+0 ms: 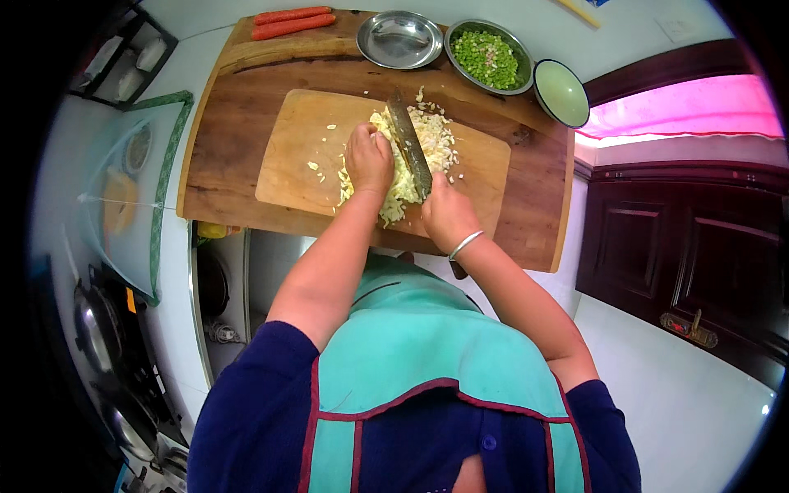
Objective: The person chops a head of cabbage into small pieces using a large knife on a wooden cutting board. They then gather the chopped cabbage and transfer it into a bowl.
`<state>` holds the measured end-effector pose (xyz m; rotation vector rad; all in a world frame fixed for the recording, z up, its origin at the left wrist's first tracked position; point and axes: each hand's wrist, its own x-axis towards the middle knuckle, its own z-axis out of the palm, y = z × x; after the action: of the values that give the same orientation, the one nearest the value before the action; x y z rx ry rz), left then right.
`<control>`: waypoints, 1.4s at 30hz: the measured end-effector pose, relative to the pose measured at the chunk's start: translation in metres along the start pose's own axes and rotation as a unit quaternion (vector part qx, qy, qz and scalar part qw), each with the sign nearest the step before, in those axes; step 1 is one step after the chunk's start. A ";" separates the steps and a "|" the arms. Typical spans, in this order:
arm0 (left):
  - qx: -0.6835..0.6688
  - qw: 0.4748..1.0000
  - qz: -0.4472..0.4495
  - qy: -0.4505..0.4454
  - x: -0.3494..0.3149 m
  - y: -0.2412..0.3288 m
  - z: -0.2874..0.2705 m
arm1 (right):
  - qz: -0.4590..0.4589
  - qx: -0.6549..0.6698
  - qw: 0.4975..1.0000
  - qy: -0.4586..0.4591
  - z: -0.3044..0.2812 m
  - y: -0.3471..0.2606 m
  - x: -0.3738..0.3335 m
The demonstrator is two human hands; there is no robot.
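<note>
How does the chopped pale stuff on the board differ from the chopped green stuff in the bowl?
The pale pile is yellowish white; the green pieces are mostly bright green.
The pale pile spreads loosely over the board, while the green pieces sit inside the bowl.
Both are cut into small bits.

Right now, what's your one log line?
left hand: at chopped vegetable | right hand: gripping knife | cutting board: under vegetable | carrots: back left of table
</note>
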<state>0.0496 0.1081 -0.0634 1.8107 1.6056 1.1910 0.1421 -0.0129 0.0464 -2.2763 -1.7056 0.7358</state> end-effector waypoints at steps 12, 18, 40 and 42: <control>0.026 1.000 -0.008 -0.011 -0.002 -0.001 -0.003 | -0.021 -0.059 0.994 -0.094 -0.025 -0.018 -0.006; -0.004 1.000 -0.017 -0.023 -0.002 0.004 -0.003 | -0.017 -0.008 1.000 -0.010 0.032 0.010 0.014; -0.002 0.999 -0.023 -0.027 0.000 0.005 -0.006 | -0.004 -0.025 0.997 -0.074 0.014 -0.005 0.016; -0.002 0.999 -0.018 -0.028 -0.004 -0.002 -0.005 | 0.015 -0.007 0.999 -0.040 0.028 -0.004 0.013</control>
<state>0.0443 0.1038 -0.0638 1.7892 1.5952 1.1175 0.1277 -0.0031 0.0211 -2.3159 -1.7183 0.8342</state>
